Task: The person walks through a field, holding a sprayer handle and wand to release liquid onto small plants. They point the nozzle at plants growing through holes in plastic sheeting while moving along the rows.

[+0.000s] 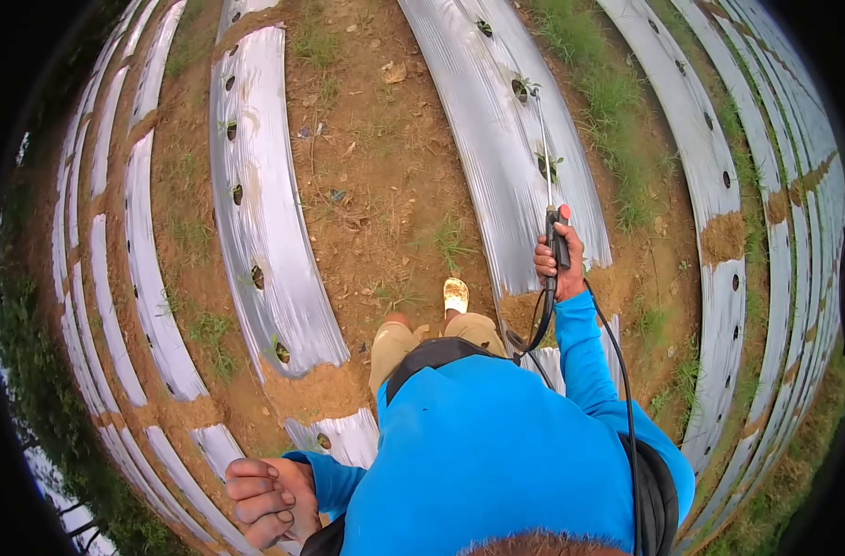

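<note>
Right hand (pixel 561 257) clenched round spray wand (pixel 545 153), whose far end sits close by seedling (pixel 524 83) on right-side mulched bed (pixel 483 120); wrist slip could bruise leaves. Left hand (pixel 272 500), near left: fingers curled, contents hidden.

Brown soil (pixel 376 195) with long silvery strips (pixel 487 139), green grass (pixel 612 102), probably one dry leaf (pixel 394 72)

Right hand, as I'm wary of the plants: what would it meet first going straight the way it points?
The right hand would likely meet the leafy plant just ahead, though height is unclear; it may pass above.
</note>
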Demonstrator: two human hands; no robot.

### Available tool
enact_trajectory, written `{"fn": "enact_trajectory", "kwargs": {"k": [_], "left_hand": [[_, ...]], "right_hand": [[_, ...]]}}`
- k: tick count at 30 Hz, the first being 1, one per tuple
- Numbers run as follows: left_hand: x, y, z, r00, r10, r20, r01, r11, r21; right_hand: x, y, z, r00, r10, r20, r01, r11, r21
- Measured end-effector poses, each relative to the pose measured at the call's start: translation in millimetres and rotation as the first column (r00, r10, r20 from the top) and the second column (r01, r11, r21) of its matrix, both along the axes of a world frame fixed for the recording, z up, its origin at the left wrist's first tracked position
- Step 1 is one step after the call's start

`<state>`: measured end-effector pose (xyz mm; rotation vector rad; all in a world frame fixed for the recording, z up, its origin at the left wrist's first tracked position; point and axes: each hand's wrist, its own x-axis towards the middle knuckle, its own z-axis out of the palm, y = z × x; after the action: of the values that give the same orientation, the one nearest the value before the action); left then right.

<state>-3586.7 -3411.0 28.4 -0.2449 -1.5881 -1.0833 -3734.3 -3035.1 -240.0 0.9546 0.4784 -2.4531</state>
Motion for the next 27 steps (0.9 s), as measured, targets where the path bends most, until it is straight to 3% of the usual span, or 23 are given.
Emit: {"fn": "enact_trajectory", "kwargs": {"k": [3, 5, 9, 11, 14, 15, 19, 22, 23, 25, 27], "left_hand": [[-54.1, -5.2, -3.1, 0.993, 0.121, 0.011, -0.121, 0.985, 0.124], [-92.5, -11.0, -3.1, 0.998, 0.009, -0.056, -0.003, 0.995, 0.095], [-164.4, -33.9, -22.0, 0.999, 0.025, 0.048, -0.029, 0.997, 0.078], [-213.0, -46.3, -31.7, 0.994, 0.049, 0.099, -0.047, 0.999, -0.021], [-295.2, -62.2, -52.8, 0.994, 0.079, 0.075, -0.082, 0.996, 0.039], [-327.8, -67.8, -54.6, 1.0, -0.019, 0.019, 0.018, 0.997, 0.076], [-439.6, -89.5, -41.3, 0.983, -0.052, -0.175, 0.07, 0.992, 0.103], [-496.6, -100.4, -31.9, 0.985, -0.074, -0.153, 0.096, 0.986, 0.14], [-513.7, -104.8, -29.3, 0.985, -0.08, -0.152, 0.102, 0.985, 0.139], [-545.5, -113.8, -26.8, 0.948, -0.267, -0.171, 0.294, 0.942, 0.161], [-574.4, -125.5, -26.1, 0.96, -0.246, -0.137, 0.266, 0.951, 0.157]], "right_hand": [[-56.4, -5.4, -2.4, 1.0, 0.023, -0.016, -0.022, 0.996, 0.087], [-87.4, -10.7, -8.2, 0.999, 0.05, -0.007, -0.048, 0.983, 0.175], [-157.0, -19.5, -2.6, 0.997, 0.076, 0.003, -0.076, 0.983, 0.166], [-197.3, -23.8, 0.5, 0.995, 0.094, -0.013, -0.093, 0.993, 0.077], [-265.8, -31.1, 0.9, 0.99, 0.134, -0.04, -0.13, 0.989, 0.073], [-297.6, -33.6, 3.1, 0.99, 0.129, -0.059, -0.123, 0.988, 0.092], [-382.7, -43.7, 26.5, 0.983, 0.163, -0.079, -0.162, 0.987, 0.019], [-439.6, -52.9, 44.2, 0.988, 0.126, -0.094, -0.137, 0.983, -0.121], [-454.6, -58.4, 50.1, 0.988, 0.12, -0.093, -0.13, 0.984, -0.122], [-486.3, -69.9, 62.0, 0.991, 0.133, -0.013, -0.134, 0.988, -0.071], [-514.6, -77.9, 64.7, 0.993, 0.118, -0.009, -0.118, 0.988, -0.099]]}}
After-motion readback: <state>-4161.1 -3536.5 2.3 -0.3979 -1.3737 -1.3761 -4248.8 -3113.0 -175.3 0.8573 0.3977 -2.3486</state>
